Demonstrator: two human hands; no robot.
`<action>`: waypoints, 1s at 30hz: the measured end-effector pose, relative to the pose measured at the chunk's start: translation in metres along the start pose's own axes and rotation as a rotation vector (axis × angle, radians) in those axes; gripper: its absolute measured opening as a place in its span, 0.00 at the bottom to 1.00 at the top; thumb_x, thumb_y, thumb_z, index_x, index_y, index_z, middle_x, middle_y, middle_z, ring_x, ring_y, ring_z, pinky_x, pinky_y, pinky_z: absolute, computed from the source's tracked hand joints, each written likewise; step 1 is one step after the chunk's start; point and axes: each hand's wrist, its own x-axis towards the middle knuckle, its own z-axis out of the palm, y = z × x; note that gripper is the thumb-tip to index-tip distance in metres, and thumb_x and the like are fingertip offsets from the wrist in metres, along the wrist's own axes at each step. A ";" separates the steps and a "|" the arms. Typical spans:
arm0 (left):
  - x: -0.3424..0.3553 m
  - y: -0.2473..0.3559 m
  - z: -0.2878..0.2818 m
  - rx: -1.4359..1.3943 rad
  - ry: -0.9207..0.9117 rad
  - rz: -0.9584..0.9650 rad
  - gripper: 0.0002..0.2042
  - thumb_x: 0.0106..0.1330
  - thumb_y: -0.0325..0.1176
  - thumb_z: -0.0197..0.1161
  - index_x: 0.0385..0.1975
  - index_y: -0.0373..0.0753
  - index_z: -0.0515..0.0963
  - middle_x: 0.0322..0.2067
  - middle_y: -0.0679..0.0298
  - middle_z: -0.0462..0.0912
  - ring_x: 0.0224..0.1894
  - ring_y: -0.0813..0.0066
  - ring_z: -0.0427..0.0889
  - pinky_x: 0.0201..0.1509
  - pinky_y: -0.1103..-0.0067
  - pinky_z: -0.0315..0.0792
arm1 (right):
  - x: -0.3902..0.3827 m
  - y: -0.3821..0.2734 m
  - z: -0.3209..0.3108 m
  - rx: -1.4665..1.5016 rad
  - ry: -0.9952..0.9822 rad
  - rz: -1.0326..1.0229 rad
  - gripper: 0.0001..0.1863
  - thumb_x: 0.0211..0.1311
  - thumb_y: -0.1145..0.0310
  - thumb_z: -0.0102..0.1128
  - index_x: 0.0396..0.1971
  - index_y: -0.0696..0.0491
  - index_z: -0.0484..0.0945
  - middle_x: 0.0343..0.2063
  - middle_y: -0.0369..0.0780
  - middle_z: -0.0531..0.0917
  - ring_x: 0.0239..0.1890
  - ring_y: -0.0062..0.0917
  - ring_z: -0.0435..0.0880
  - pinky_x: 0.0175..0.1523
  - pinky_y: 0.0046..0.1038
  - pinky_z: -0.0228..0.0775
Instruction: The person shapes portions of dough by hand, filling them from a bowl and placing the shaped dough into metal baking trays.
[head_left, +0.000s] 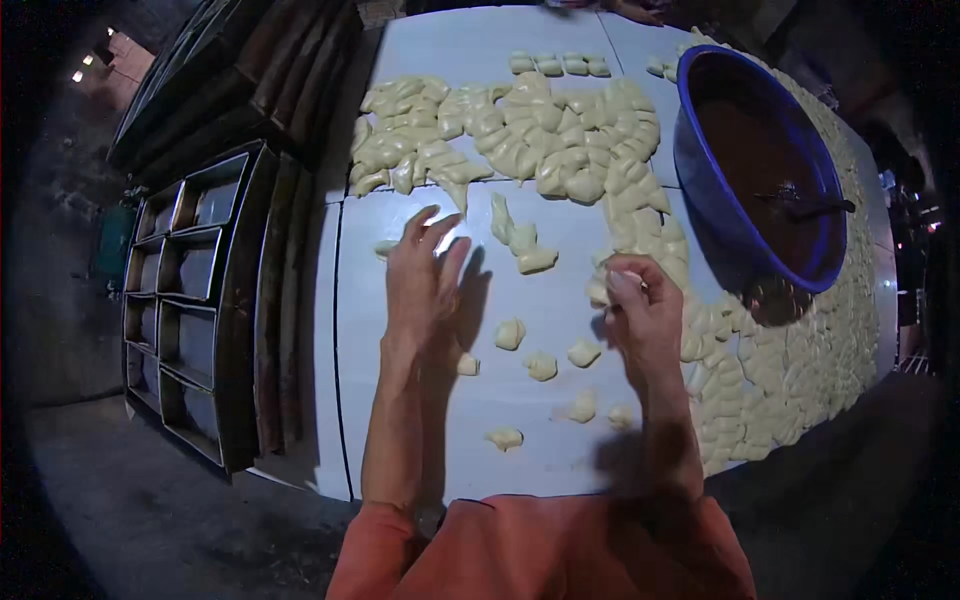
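Observation:
My left hand hovers over the white tabletop with its fingers apart and nothing visible between them. My right hand is closed in a pinch on a pale dough piece, beside the large spread of dough pieces. A short row of dough pieces lies between my hands. Several small, loose lumps are scattered lower on the table, some partly hidden by my left wrist.
A blue tub of brown substance, with a dark utensil, stands at the right amid more dough. Stacked metal trays line the left edge. A small row of dough lies at the back, near another person's hand.

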 end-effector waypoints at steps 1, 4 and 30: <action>0.003 0.008 0.004 -0.107 -0.114 -0.125 0.17 0.65 0.31 0.66 0.55 0.42 0.80 0.58 0.46 0.76 0.46 0.48 0.84 0.50 0.62 0.77 | -0.001 0.000 0.004 0.004 -0.011 -0.002 0.10 0.67 0.65 0.64 0.44 0.53 0.81 0.33 0.34 0.82 0.24 0.10 0.76 0.30 0.15 0.72; 0.020 0.009 0.023 0.024 -0.313 -0.068 0.21 0.64 0.31 0.64 0.59 0.44 0.76 0.62 0.45 0.72 0.50 0.46 0.82 0.50 0.60 0.78 | 0.004 0.019 0.016 -0.603 -0.211 -0.094 0.19 0.67 0.57 0.64 0.48 0.55 0.81 0.43 0.41 0.85 0.37 0.29 0.86 0.42 0.33 0.78; -0.125 0.029 -0.157 0.160 -0.333 -0.406 0.16 0.63 0.34 0.68 0.49 0.41 0.80 0.45 0.58 0.83 0.34 0.59 0.85 0.39 0.68 0.77 | -0.017 0.028 0.150 0.030 -0.855 0.375 0.20 0.58 0.64 0.71 0.47 0.58 0.79 0.33 0.36 0.82 0.31 0.15 0.80 0.31 0.20 0.71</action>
